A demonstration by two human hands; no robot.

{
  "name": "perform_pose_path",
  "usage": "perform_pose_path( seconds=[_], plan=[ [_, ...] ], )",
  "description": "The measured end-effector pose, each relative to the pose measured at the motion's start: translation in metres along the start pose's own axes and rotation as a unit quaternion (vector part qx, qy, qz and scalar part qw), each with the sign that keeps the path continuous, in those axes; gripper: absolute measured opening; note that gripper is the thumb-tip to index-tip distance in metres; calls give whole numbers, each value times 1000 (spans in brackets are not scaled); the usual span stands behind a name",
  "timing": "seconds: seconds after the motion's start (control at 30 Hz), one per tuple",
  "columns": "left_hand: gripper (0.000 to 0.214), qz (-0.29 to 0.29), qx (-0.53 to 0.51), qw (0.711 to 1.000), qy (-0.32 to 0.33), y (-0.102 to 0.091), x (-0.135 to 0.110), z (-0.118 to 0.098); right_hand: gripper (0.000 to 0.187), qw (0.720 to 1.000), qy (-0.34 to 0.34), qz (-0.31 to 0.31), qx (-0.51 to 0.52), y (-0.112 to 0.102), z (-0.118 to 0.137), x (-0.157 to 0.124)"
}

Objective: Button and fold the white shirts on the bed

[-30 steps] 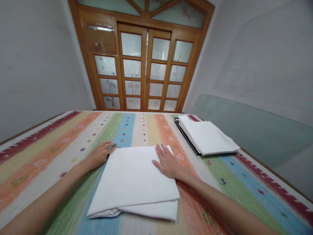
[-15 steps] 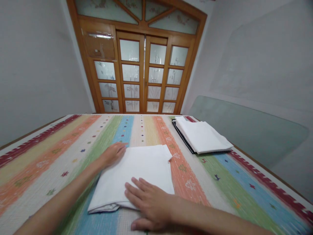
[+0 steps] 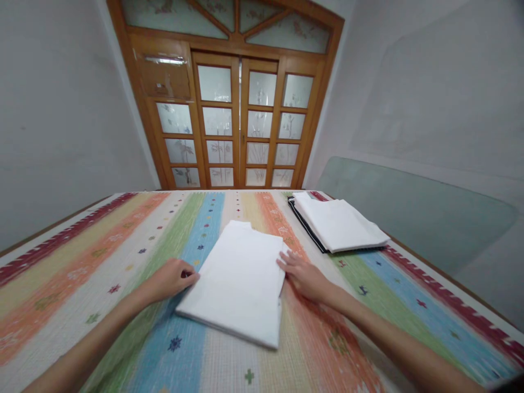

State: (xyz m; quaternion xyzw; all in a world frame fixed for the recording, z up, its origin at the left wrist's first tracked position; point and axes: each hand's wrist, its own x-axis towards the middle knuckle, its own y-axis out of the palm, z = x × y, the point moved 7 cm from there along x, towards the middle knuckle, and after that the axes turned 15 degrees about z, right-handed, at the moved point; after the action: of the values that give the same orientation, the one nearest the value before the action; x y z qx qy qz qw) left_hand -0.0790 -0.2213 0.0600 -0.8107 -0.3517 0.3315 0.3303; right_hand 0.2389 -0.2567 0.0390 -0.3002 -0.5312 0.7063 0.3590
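A folded white garment (image 3: 237,278) lies flat on the striped cover in front of me, turned at a slight angle, a small flap sticking out at its far end. At its left edge is my left hand (image 3: 176,278), fingers curled in and thumb against the fabric, closed on that edge. My right hand (image 3: 305,275) rests along the right edge with its fingers stretched out, the tips touching the cloth. Under that edge a lower layer shows slightly.
To the right, a stack of folded clothes (image 3: 347,226) has white on top and black beneath. The patterned striped cover (image 3: 143,240) spreads over the table or bed. A pale green panel (image 3: 409,202) runs along the right wall. Wooden glazed doors (image 3: 241,120) stand beyond the far edge.
The white garment has turned and shifted slightly right. My right hand went from its near side to its right edge; my left hand came nearer, from the far left corner to the left edge.
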Motion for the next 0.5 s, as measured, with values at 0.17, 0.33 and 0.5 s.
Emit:
perform_pose_path(
  seconds=[0.17,0.33,0.5],
  plan=[
    [46,60,-225,972,-27,21,-15,2,42,930,104,-79,343,-12,-44,-7],
    [56,14,-393,917,-64,29,-13,0,37,771,129,-73,619,2,-17,-27],
    [58,20,-450,889,-84,34,-10,-9,27,653,148,-33,742,18,5,-42]
  ],
)
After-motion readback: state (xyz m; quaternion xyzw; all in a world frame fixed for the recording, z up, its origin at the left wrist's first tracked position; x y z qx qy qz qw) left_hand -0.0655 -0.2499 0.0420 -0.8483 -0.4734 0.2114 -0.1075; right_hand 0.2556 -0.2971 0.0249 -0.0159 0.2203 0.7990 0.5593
